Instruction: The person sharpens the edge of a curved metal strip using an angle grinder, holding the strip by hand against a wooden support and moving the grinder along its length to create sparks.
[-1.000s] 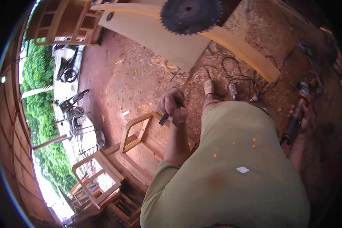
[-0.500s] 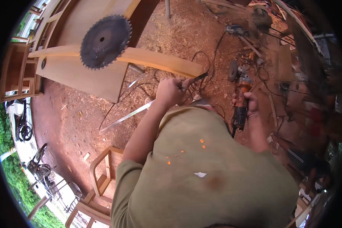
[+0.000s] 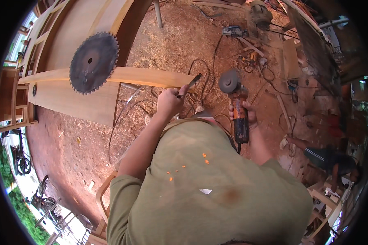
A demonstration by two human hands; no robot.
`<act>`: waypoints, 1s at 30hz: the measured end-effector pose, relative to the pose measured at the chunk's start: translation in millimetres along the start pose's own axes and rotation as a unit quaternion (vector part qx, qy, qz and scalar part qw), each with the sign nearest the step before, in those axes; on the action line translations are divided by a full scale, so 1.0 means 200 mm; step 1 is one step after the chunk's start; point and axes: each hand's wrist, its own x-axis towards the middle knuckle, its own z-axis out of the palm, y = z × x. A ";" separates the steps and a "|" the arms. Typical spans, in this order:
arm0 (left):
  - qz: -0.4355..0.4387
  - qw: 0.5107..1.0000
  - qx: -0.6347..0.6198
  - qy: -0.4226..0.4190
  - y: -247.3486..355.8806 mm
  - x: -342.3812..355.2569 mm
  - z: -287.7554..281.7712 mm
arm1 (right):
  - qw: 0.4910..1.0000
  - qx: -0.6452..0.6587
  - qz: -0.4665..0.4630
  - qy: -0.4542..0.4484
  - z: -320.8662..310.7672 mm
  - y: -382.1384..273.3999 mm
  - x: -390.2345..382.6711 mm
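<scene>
My left hand (image 3: 169, 102) is closed on a narrow dark flat metal tool (image 3: 194, 80), held near the pointed right end of a pale wooden board (image 3: 147, 74); whether it touches the board I cannot tell. A toothed circular saw blade (image 3: 93, 61) lies on that board and the wide wooden panel (image 3: 69, 102) at the upper left. My right hand (image 3: 243, 112) grips an orange and black angle grinder (image 3: 239, 120) with its grey disc (image 3: 228, 81) pointing up the picture, right of the dark tool. Its cord runs down from the handle.
Wood shavings and loose cables cover the floor (image 3: 167, 45). A power tool (image 3: 232, 31), a motor (image 3: 261, 14) and offcuts lie at the upper right. A co-worker (image 3: 331, 161) bends at the right. Wooden furniture frames (image 3: 103, 192) and motorbikes (image 3: 43, 194) are at the lower left.
The view has swung toward the right. My left hand has risen toward the board's end with the dark tool. The grinder has turned upright in my right hand, its disc more visible.
</scene>
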 end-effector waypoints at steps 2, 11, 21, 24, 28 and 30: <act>0.040 0.999 0.010 0.029 -0.01 0.00 0.02 | 0.992 -0.086 0.013 0.088 -0.07 -0.03 0.02; 0.044 0.989 0.025 0.140 0.03 -0.06 0.09 | 0.974 -0.109 0.086 0.181 -0.12 -0.17 0.03; 0.054 0.978 -0.052 0.196 0.04 -0.12 0.19 | 0.982 -0.110 0.099 0.115 -0.03 -0.28 -0.01; 0.103 0.972 -0.093 0.189 0.09 -0.18 0.19 | 0.948 -0.222 0.095 0.208 -0.16 -0.35 0.01; 0.166 0.973 -0.072 0.146 0.12 -0.22 0.15 | 0.955 -0.179 0.144 0.186 -0.15 -0.32 -0.07; 0.164 0.977 -0.086 0.107 0.18 -0.23 0.13 | 0.955 -0.181 0.148 0.185 -0.07 -0.29 -0.06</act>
